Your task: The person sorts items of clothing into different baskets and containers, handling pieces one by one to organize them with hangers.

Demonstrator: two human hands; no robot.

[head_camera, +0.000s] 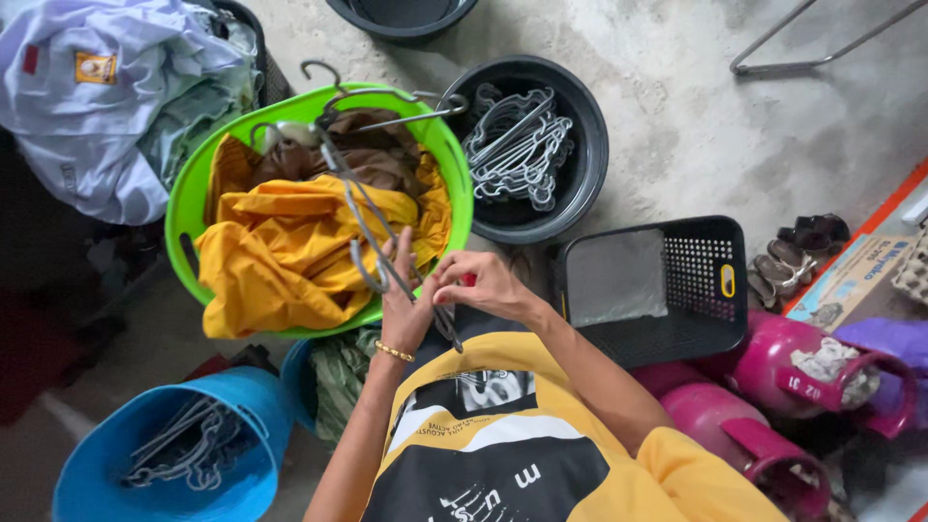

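Observation:
My left hand [401, 307], with a gold bracelet at the wrist, is raised with its fingers around a bunch of grey wire hangers [362, 208]. The hangers reach from my lap up over the green basin [462, 208]. My right hand [480, 283] is closed beside the left. It pinches the lower end of the same hangers, and a small red thing shows at its fingertips. The basin holds yellow cloth [280, 251] and brown cloth [372, 159]. I wear a yellow and black shirt.
A black basin of grey hangers [517, 145] stands behind the green one. There is a blue bucket with hangers [184, 454] at lower left and a black plastic basket [657, 290] at right. Pink gas cylinders [783, 372], shoes [797, 251] and a heap of pale shirts [106, 87] surround them on the concrete floor.

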